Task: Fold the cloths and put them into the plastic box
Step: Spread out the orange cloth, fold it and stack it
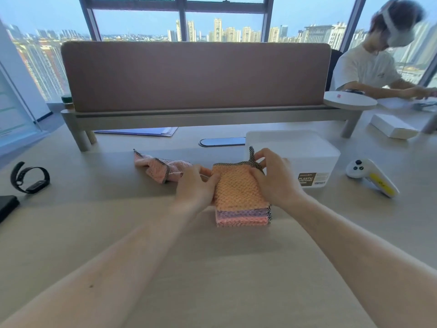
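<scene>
**Folded cloths held beside the box**

The orange cloth [236,190] tops a folded stack [241,217] on the table [212,268], beside the plastic box [314,159]. Both hands hide its side edges. The left hand [196,185] grips the left edge, and the right hand [274,178] pinches the far corner.

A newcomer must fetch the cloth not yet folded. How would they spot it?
Below the long mauve desk divider, on the pale wooden table, lies a crumpled pink cloth with dark checked trim. Unlike the orange-topped stack of folded cloths to its right, it is rumpled.

Black wristband [29,177], white controller [371,177], blue folder [139,131]
</scene>
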`<action>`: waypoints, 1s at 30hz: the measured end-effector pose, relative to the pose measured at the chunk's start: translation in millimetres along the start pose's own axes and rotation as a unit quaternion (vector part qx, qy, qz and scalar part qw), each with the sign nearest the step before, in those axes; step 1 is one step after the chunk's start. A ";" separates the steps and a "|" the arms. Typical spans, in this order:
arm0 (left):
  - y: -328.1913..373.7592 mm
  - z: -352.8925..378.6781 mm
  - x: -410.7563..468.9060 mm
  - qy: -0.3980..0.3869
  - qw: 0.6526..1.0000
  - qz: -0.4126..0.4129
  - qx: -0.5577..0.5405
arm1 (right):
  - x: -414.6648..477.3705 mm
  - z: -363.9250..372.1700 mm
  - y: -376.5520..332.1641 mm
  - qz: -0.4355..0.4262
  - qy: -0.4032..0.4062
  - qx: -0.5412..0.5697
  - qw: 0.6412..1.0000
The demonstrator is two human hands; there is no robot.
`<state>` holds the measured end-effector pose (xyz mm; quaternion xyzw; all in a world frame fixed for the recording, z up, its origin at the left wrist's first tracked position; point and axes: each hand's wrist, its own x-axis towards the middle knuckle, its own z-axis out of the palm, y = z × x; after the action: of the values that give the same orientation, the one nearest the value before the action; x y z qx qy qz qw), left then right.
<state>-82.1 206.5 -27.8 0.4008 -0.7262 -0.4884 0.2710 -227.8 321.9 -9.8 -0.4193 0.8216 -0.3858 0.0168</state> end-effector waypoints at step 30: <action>-38.6 40.1 -27.4 -0.111 0.900 0.183 0.380 | -31.2 27.7 42.1 -0.181 -0.218 -0.216 0.934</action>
<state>-86.8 241.7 -78.6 0.2765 -0.9425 -0.1586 0.1001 -226.3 341.4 -65.8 -0.6282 0.7715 -0.0948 0.0347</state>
